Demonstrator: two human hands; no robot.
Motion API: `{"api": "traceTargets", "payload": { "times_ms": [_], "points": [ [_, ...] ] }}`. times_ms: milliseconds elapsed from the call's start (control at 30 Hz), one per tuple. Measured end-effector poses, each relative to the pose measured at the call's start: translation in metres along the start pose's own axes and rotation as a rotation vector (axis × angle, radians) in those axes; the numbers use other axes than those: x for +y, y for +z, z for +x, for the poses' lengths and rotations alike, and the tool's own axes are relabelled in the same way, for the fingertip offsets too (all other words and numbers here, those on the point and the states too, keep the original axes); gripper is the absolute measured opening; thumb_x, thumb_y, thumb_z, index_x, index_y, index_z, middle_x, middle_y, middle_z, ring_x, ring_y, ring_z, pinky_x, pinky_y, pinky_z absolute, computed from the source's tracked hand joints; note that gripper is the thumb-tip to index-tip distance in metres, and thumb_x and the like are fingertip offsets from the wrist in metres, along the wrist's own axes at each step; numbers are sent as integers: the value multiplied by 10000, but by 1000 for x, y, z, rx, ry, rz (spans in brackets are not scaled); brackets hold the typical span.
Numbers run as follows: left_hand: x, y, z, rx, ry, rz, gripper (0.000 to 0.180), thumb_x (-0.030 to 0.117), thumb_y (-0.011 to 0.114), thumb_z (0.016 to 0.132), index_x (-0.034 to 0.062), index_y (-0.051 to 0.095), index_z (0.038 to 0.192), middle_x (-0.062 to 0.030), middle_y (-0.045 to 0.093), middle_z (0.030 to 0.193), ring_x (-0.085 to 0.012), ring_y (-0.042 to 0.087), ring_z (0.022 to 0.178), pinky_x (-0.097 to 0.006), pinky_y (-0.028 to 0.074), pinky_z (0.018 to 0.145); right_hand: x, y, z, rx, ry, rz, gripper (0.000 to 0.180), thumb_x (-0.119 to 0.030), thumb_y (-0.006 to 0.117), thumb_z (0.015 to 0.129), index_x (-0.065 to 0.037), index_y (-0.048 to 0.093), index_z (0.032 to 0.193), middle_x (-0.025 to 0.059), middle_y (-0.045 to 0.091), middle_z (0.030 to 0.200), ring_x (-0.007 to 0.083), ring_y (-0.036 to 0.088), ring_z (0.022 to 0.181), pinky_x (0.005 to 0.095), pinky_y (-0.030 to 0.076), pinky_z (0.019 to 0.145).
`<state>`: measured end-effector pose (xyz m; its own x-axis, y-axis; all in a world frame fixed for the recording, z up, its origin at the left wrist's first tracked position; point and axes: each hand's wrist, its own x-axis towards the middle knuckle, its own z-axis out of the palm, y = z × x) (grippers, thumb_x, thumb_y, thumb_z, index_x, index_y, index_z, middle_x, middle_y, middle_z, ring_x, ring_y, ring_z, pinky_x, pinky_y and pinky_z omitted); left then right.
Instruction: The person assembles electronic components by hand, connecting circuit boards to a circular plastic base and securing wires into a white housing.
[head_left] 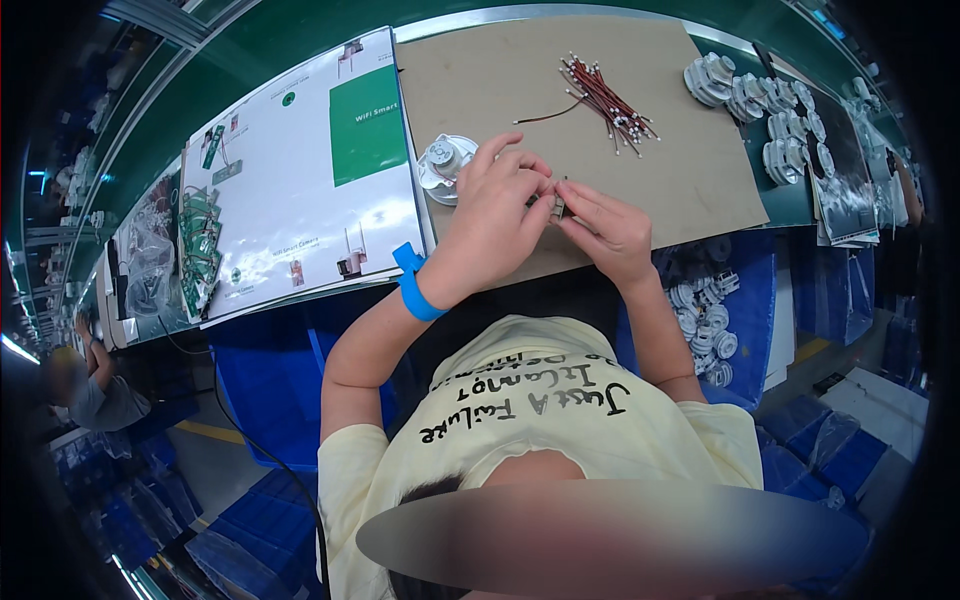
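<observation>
My left hand (503, 212), a blue band round its wrist, and my right hand (610, 228) meet over the brown board. Between their fingertips sits a small grey-green electronic part (559, 207), mostly covered; its exact kind is hard to make out. Thumb and fingers of my right hand pinch it from the right. My left thumb and index finger press on its other side, while the remaining left fingers are bent above. A white round plastic housing with a motor-like centre (446, 163) lies just left of my left hand, partly behind it.
Red-brown wires with white connectors (608, 108) lie piled on the brown board (480, 80). White housings (785, 130) stand at the right. Green circuit boards (200, 245) rest on printed sheets (290, 180) at left. A blue bin (750, 310) holds more white parts. Another person (100, 385) is far left.
</observation>
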<state>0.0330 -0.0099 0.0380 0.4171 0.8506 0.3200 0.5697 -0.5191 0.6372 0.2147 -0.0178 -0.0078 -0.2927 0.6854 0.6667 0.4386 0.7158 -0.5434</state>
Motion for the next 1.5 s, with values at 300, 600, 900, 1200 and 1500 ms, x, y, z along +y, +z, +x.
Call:
{"api": "traceTargets", "payload": {
  "times_ms": [300,600,900,1200,1500],
  "points": [
    [-34,-25,-20,315,-7,211,354,169,645,789,73,569,1121,-137,509,1170,-361,369,1212,-456,301,993,13,5,-11,20,407,611,444,110,600,774,8,563,1205,141,610,1146,172,622,942,289,518,829],
    [-55,-28,-25,297,-176,-167,449,116,627,802,-23,474,1201,-205,495,1189,-340,497,1101,-367,394,939,13,-44,84,-409,166,80,772,-163,691,709,-77,341,1392,140,326,1431,289,399,1253,403,362,995],
    [-75,-53,-64,304,-224,-235,645,88,623,816,-47,307,1363,-202,375,1353,-316,402,1241,-362,340,1017,-13,72,165,-1051,161,166,741,-204,724,695,-91,398,1350,173,533,1218,332,522,1107,393,418,945],
    [-105,-99,-96,373,-280,-175,476,137,601,831,-3,458,1263,-189,485,1268,-352,468,1166,-394,363,994,63,128,364,-400,567,441,570,-358,714,769,-76,491,1211,65,548,1145,175,550,1020,362,522,782],
    [-111,-111,-81,305,-240,13,405,96,625,772,22,549,1162,-154,544,1163,-335,540,1043,-388,446,870,251,247,476,-39,798,-150,663,-407,785,627,0,569,1104,149,613,1086,241,626,913,377,526,737]
  ]
}}
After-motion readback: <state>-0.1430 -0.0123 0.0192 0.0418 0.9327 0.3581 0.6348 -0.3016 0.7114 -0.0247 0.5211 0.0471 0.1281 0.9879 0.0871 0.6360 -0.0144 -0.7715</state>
